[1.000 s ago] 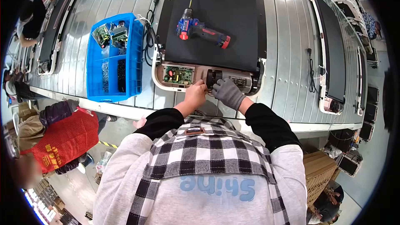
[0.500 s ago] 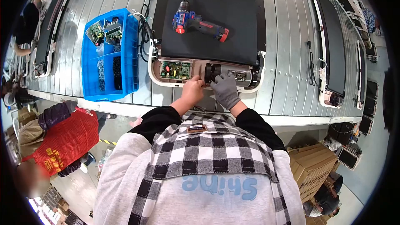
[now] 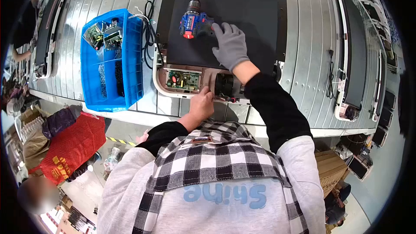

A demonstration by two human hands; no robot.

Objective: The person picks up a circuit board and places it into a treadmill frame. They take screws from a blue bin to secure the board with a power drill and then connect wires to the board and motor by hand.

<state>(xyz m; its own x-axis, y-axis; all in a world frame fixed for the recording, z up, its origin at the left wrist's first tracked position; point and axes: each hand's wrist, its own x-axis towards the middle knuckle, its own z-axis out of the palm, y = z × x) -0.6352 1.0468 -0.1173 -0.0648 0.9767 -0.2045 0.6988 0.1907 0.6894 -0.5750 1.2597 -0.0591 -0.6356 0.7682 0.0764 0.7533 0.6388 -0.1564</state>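
Observation:
My bare left hand (image 3: pixel 202 105) is at the front edge of the white housing (image 3: pixel 163 87), its fingers pinched together by the gap between the green circuit board (image 3: pixel 183 80) and the black end of the motor (image 3: pixel 224 85). What those fingers hold, if anything, is hidden. My right hand (image 3: pixel 232 47), in a grey glove, reaches over the handle of the blue and red cordless drill (image 3: pixel 190 21). Its thumb and fingers are apart, and they cover much of the handle. The drill lies on the black belt (image 3: pixel 255 6), bit pointing away. My right forearm hides part of the motor.
Left of the housing stands a blue bin (image 3: pixel 134 60) with circuit boards (image 3: pixel 102 36) and small screws. A black power cord (image 3: pixel 149 30) lies between them. Other belt units (image 3: pixel 351 60) rest on the metal work surface. A person (image 3: pixel 26 26) is at the far left.
My right hand has left the motor and moved up and away to the drill's handle. The left hand stays by the housing edge. The view has shifted slightly.

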